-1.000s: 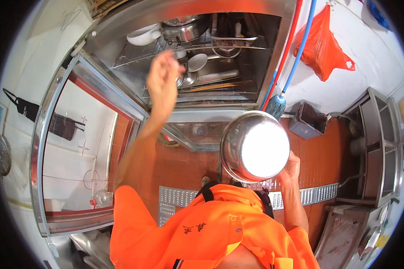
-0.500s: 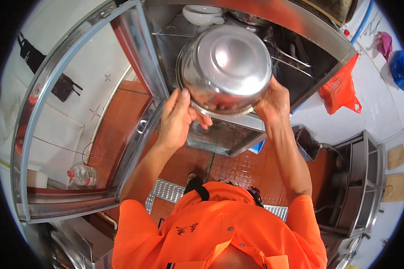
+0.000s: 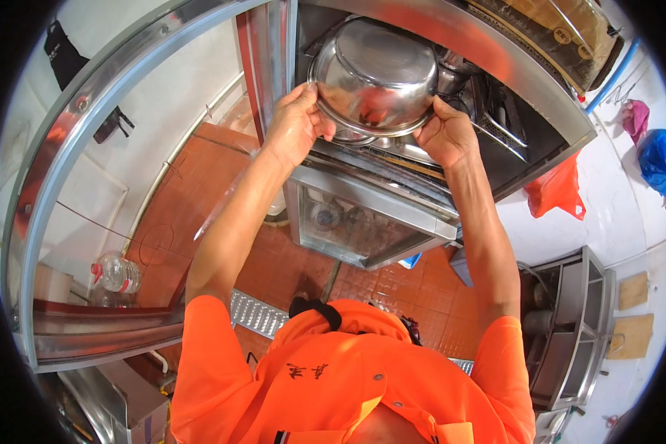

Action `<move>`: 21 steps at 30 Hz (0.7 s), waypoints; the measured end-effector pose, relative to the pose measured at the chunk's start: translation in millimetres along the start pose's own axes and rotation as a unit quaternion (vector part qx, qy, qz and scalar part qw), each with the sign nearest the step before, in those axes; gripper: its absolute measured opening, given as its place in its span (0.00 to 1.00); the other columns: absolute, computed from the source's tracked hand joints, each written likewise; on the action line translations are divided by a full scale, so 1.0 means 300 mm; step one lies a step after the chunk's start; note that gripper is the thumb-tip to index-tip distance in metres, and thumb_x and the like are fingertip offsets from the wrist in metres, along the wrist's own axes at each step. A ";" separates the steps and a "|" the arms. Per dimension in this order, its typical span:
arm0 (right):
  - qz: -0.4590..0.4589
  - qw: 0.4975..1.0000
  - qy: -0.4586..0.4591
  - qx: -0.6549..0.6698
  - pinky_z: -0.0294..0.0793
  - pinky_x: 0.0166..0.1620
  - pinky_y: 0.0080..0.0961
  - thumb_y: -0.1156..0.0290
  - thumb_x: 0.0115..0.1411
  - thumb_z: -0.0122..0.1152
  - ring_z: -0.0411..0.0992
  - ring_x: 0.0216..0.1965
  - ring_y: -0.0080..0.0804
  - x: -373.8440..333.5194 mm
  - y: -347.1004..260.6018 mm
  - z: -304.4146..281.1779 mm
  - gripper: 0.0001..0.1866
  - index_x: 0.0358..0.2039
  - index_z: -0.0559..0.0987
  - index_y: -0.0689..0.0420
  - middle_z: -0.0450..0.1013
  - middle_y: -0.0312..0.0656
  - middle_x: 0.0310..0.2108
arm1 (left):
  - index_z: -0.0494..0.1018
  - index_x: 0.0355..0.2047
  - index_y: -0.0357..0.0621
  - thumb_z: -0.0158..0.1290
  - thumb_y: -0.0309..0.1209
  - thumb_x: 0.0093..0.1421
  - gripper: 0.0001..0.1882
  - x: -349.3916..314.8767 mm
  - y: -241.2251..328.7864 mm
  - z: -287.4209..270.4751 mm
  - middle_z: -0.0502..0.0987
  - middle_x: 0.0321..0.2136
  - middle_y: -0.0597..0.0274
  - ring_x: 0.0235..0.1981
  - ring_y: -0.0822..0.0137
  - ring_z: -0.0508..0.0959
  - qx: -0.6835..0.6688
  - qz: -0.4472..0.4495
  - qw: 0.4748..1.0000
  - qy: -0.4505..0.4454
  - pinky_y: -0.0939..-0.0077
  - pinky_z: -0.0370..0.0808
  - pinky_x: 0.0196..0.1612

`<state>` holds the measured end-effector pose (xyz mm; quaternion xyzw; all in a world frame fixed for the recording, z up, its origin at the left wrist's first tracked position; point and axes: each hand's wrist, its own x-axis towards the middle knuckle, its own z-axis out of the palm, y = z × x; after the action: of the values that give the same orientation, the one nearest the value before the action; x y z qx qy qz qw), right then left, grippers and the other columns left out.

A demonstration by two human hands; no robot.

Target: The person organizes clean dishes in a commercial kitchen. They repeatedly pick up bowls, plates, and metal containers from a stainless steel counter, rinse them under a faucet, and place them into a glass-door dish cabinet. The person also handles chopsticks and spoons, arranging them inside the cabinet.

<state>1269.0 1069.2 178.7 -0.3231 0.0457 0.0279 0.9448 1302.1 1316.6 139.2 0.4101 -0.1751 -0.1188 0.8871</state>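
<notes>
One upturned steel basin (image 3: 381,70) is between the left hand (image 3: 292,127) and right hand (image 3: 448,135), both gripping its near edge

The left forearm (image 3: 237,216) and right forearm (image 3: 487,229) are slanting inward toward the frame's upper middle, where the left hand (image 3: 296,126) and right hand (image 3: 448,136) are gripping, well apart.

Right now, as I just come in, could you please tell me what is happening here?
A person in orange holds a metal basin by its rim, the left hand on one side, the right hand on the other. It is bottom up, at the opening of a metal cabinet. The glazed door stands open on the left.
</notes>
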 end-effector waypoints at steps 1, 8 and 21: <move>-0.009 0.999 0.003 -0.053 0.73 0.47 0.37 0.69 0.67 0.38 0.72 0.37 0.33 0.002 -0.010 -0.001 0.12 0.38 0.70 0.62 0.72 0.38 0.34 | 0.68 0.36 0.40 0.42 0.40 0.65 0.15 0.020 0.001 -0.007 0.74 0.25 0.60 0.17 0.68 0.71 0.005 0.003 1.000 -0.002 0.76 0.66 0.19; 0.012 0.957 -0.025 -0.290 0.76 0.45 0.45 0.72 0.66 0.35 0.75 0.36 0.40 -0.013 -0.050 0.079 0.12 0.39 0.70 0.62 0.73 0.48 0.35 | 0.69 0.34 0.37 0.42 0.37 0.66 0.14 0.073 0.001 -0.038 0.73 0.21 0.59 0.14 0.70 0.70 0.033 0.010 0.998 0.051 0.77 0.68 0.17; -0.067 0.976 0.046 -0.201 0.70 0.48 0.29 0.74 0.63 0.48 0.71 0.42 0.29 -0.418 0.269 -0.335 0.11 0.44 0.72 0.63 0.73 0.41 0.41 | 0.68 0.35 0.40 0.40 0.41 0.66 0.16 -0.467 -0.414 -0.080 0.74 0.21 0.62 0.18 0.69 0.74 0.026 -0.028 0.995 0.095 0.77 0.71 0.20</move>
<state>1130.9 1068.3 63.6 -0.5099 0.0611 -0.0415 0.8571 1176.0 1303.9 -0.6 0.4468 -0.0818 -0.0997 0.8853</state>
